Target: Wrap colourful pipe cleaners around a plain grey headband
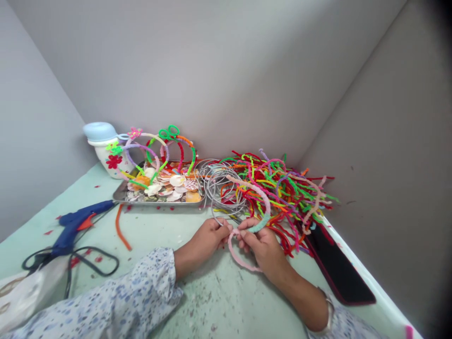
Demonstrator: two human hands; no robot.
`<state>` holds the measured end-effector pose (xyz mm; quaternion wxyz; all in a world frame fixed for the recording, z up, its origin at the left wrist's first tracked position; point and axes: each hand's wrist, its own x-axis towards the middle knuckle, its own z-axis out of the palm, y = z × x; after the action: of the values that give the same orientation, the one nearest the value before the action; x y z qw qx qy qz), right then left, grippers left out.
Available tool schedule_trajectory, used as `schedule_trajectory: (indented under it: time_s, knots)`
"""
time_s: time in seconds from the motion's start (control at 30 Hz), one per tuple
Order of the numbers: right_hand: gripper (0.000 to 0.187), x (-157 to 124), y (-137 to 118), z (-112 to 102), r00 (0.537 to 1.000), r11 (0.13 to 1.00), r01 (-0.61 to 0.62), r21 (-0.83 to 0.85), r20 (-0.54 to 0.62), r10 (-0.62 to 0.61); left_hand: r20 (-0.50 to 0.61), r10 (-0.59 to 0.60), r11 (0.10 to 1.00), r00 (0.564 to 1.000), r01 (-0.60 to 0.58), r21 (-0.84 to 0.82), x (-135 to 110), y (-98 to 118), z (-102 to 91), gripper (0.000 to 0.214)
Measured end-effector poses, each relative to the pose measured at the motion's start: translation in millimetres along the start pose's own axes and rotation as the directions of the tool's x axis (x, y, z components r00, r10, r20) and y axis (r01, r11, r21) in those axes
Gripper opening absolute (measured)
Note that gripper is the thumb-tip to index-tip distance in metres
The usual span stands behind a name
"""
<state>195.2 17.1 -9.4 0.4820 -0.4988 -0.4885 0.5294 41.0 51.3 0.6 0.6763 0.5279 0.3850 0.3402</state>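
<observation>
In my right hand (pixel 263 242) is a curved band (pixel 265 200) wrapped in fuzzy pipe cleaner, pale pink at its upper end and teal near my fingers. A loose pink pipe cleaner (pixel 240 260) hangs in a loop below the fingertips. My left hand (pixel 212 235) is closed in a pinch, its fingertips meeting the right ones at the pink pipe cleaner. Thin grey wire (pixel 213 209) runs down to the left fingers; whether it belongs to the band or to the coil (pixel 224 186) behind, I cannot tell.
A heap of coloured pipe cleaners (pixel 282 188) lies behind my right hand, beside a black phone-like slab (pixel 341 266). A metal tray (pixel 158 203) holds shells (pixel 176 181) and finished-looking headbands (pixel 192 150). A white bottle (pixel 106 153), blue glue gun (pixel 70 230) and orange pipe cleaner (pixel 121 230) are at left.
</observation>
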Motion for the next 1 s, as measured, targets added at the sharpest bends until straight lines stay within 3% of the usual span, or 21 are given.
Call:
schedule_trajectory:
  time_s: [0.47, 0.73, 1.0]
  knots:
    - [0.009, 0.6, 1.9, -0.7, 1.000, 0.998, -0.027, 0.057, 0.002, 0.027, -0.022, 0.001, 0.998, 1.000, 0.000, 0.064, -1.7, 0.5, 1.2, 0.031]
    - [0.009, -0.4, -2.2, 2.0, 1.000, 0.999, -0.031, 0.033, -0.001, 0.031, 0.034, 0.029, 0.999, 0.999, -0.029, -0.015, 0.8, -3.9, -0.6, 0.028]
    - [0.008, -1.5, -4.1, 1.5, 1.000, 1.000, 0.013, 0.008, 0.027, -0.013, 0.061, -0.025, 0.996, 0.998, 0.030, -0.088, -0.4, -3.5, -1.5, 0.021]
